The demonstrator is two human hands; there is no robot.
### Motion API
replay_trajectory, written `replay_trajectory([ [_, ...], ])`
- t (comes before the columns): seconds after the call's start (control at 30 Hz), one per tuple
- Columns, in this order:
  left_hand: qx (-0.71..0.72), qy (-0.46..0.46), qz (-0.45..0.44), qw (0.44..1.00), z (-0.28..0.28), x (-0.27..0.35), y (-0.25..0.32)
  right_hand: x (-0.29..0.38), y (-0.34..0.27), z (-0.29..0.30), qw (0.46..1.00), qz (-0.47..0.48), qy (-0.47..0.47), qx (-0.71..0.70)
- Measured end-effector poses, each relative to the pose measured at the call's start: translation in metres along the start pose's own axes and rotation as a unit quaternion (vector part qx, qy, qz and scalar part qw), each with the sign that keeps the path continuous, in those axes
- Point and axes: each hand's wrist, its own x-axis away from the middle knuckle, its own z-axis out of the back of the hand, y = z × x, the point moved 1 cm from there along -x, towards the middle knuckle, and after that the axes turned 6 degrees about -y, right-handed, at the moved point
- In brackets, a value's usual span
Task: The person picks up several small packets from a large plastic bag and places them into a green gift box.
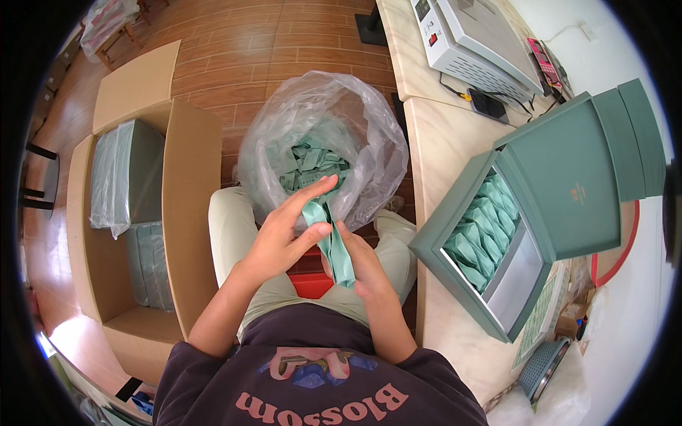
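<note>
Over the bag's near rim, both hands are at a few small light-green foil sachets [339, 255]. My right hand [367, 261] grips them from the right side, its fingers partly hidden behind them. My left hand [287, 229] has its thumb against their upper part, with its long fingers stretched out beyond. Just past the hands, a clear plastic bag [381, 133] stands with its mouth wide and holds many loose green sachets [317, 160]. To the right, a dark-green gift box [469, 287] lies with its lid raised; rows of puffed green sachets [485, 229] fill part of its inside.
A cardboard carton [192, 213] at left contains plastic-wrapped green boxes [114, 175]. The marble-look table [437, 160] at right bears a white machine [479, 48] with a red switch, a phone [489, 106], cables and stacked green boxes [639, 138]. A red stool [311, 285] shows between the legs.
</note>
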Motion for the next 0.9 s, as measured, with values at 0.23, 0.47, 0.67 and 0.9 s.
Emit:
replay_trajectory([
  [0.23, 0.036, 0.038, 0.019, 0.998, 0.000, 0.004, -0.004, 0.007, 0.005, -0.008, 0.999, 0.000, 0.042, 0.033],
  [0.47, 0.114, 0.076, -0.001, 0.991, -0.020, -0.012, 0.014, 0.021, -0.012, -0.002, 0.996, 0.082, 0.019, -0.009],
  [0.67, 0.062, -0.103, -0.037, 0.992, -0.046, -0.042, 0.025, 0.105, -0.039, 0.017, 0.934, 0.339, 0.091, 0.066],
  [0.9, -0.246, -0.321, -0.315, 0.859, -0.134, -0.122, 0.073, 0.223, -0.068, 0.087, 0.836, 0.429, 0.322, 0.115],
])
